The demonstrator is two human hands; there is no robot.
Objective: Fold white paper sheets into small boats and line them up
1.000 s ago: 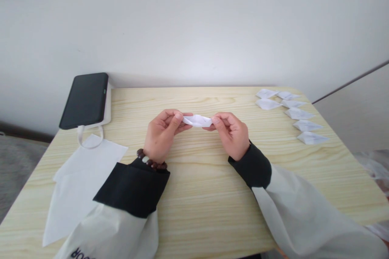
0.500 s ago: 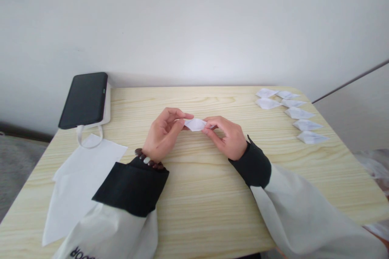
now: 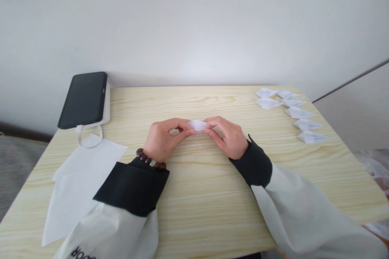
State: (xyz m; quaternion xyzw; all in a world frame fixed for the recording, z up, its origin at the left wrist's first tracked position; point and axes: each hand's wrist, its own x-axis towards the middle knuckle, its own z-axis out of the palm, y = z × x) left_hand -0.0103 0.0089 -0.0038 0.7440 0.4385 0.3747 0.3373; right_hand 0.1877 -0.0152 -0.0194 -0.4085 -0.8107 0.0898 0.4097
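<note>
A small folded piece of white paper (image 3: 198,125) is held between my two hands above the middle of the table. My left hand (image 3: 165,137), with a dark beaded bracelet at the wrist, pinches its left end between thumb and fingers. At the right end, my right hand (image 3: 226,135) grips it the same way. Both tips of the paper are hidden by the fingers, and only its wide middle shows.
Several folded white paper shapes (image 3: 312,136) with pointed ends lie at the table's (image 3: 200,194) back right. White paper sheets (image 3: 73,194) lie at the left. Behind them stands a white device with a black top (image 3: 83,99) and a strap loop. A wall rises behind.
My left thumb and fingers have shifted and closed in a pinch on the paper's left end. The paper has moved very slightly right; my right hand keeps its hold.
</note>
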